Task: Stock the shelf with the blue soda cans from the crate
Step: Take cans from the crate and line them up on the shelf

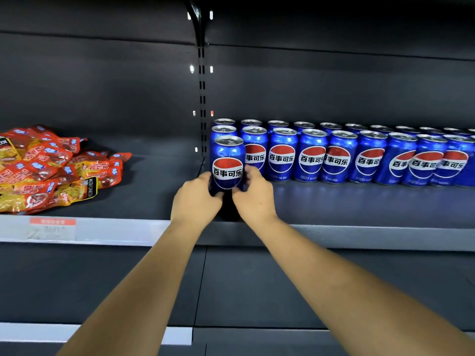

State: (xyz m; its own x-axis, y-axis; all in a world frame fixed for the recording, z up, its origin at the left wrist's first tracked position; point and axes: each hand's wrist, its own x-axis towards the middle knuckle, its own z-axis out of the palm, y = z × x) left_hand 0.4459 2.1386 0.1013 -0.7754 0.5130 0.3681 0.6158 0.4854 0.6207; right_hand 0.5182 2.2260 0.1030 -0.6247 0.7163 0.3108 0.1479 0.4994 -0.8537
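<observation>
At frame centre, an upright blue Pepsi can (227, 164) starts a third row on the shelf (359, 201); left hand (196, 199) and right hand (253, 195) clasp its lower sides, equally near; its long axis vertical.

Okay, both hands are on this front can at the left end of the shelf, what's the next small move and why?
Probably let go and draw both hands back. The can looks upright on the shelf, label facing out, starting a third row before the other cans; left hand and right hand only steady it.

can rows (460, 160) cut off right, price label (52, 228) blurred
</observation>
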